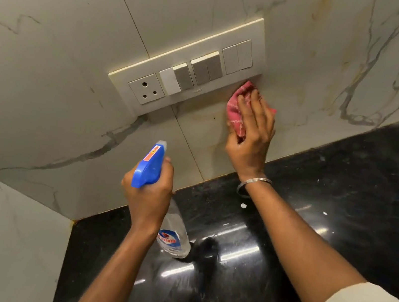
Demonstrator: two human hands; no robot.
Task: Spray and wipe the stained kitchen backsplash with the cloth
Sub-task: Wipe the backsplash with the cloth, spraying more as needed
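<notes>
right hand (251, 133) holds cloth (237, 104) against backsplash (47, 80) | left hand (149, 195) grips spray bottle (150, 166) | risk: liquid may reach the adjacent switch panel (187, 70)

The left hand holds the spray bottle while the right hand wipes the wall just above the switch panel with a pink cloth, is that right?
Not quite. In the head view the right hand presses the pink cloth to the backsplash just below the switch panel, at its right end, not above it. The left hand does grip the spray bottle.
</notes>
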